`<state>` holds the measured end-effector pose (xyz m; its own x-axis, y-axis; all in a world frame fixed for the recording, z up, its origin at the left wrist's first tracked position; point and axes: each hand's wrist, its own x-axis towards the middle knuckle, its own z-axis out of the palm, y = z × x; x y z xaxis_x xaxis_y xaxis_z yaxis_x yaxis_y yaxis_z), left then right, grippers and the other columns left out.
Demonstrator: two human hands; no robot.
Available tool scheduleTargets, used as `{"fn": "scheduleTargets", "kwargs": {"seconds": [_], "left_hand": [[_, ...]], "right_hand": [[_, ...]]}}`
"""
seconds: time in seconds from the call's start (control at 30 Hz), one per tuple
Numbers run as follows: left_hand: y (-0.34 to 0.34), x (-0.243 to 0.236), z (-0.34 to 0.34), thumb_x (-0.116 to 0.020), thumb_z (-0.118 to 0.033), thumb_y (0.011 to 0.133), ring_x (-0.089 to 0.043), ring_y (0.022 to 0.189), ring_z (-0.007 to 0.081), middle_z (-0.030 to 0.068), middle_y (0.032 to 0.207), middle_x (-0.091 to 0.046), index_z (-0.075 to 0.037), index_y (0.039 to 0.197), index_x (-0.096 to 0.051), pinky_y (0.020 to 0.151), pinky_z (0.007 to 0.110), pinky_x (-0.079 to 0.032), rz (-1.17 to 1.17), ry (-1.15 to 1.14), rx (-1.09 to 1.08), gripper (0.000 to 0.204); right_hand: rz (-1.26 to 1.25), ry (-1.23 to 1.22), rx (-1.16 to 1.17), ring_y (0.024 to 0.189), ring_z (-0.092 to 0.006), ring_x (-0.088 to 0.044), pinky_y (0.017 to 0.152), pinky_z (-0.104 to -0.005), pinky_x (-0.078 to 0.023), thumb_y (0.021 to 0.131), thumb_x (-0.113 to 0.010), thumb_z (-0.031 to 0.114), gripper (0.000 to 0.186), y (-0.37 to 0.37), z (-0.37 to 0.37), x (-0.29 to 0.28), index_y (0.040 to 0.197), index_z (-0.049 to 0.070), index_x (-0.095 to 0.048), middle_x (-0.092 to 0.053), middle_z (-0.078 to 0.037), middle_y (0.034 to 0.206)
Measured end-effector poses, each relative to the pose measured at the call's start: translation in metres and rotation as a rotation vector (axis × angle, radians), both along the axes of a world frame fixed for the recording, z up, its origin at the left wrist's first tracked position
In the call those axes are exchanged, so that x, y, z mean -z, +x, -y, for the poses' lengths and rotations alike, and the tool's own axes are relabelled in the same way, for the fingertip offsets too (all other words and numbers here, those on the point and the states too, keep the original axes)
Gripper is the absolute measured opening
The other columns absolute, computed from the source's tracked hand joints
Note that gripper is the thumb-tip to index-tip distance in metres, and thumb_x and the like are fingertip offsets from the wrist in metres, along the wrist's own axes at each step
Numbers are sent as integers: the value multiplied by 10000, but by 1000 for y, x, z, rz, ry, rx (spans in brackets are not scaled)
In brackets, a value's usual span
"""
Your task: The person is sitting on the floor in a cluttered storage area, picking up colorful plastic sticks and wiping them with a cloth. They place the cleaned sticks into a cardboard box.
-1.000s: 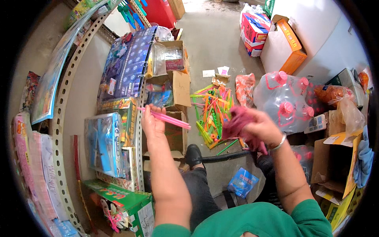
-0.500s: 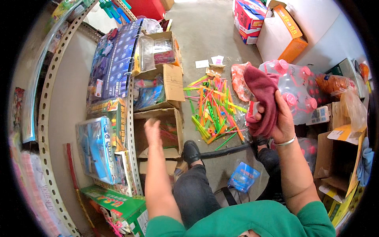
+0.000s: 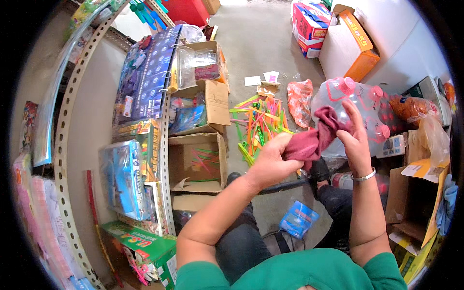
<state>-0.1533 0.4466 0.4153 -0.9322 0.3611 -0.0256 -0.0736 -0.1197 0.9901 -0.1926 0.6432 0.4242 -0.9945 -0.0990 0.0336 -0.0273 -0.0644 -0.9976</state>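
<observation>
A maroon cloth [image 3: 309,146] is stretched between my two hands, in front of the bottles. My left hand [image 3: 274,163] is closed round its lower left end. At the other end, my right hand [image 3: 356,145] keeps the cloth between thumb and palm side, its fingers pointing up; a silver bangle circles that wrist. Beyond my left hand lies a heap of coloured plastic strips [image 3: 263,123] on the floor, partly hidden by the hand. Just behind the cloth is a shrink-wrapped pack of clear bottles [image 3: 357,104] with pink caps.
Open cardboard boxes [image 3: 220,104] line the metal shelf on the left. An orange-red plastic bag [image 3: 300,102] lies past the strips. A blue packet [image 3: 298,218] is on the floor between my legs. An open carton [image 3: 416,193] stands at right, a white-orange box [image 3: 345,43] farther back.
My left hand has come over from beside the cardboard box and taken hold of the cloth. The cloth is now lower and drawn out sideways; my right hand's fingers have straightened.
</observation>
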Motion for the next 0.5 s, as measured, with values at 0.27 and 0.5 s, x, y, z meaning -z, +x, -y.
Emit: {"fn": "scheduleTargets", "kwargs": {"seconds": [0.27,0.5], "left_hand": [[-85,-55,-13,-617,-119,647,-549,771,172,82,818,-577,-13,909,-554,706,292,-430,-531,-345,322,290],[-142,154,84,-565,-254,762,-507,595,125,36,659,-536,-45,736,-537,511,295,-449,277,-471,-349,212]], "right_hand": [[234,-131,-196,1066,-163,-450,902,-310,-360,736,-593,129,528,4,4,5,1204,15,-376,-472,-76,1155],[205,-296,18,985,-182,-502,866,-315,-384,768,-565,220,479,9,-8,-8,1163,8,-395,-508,-75,1078]]}}
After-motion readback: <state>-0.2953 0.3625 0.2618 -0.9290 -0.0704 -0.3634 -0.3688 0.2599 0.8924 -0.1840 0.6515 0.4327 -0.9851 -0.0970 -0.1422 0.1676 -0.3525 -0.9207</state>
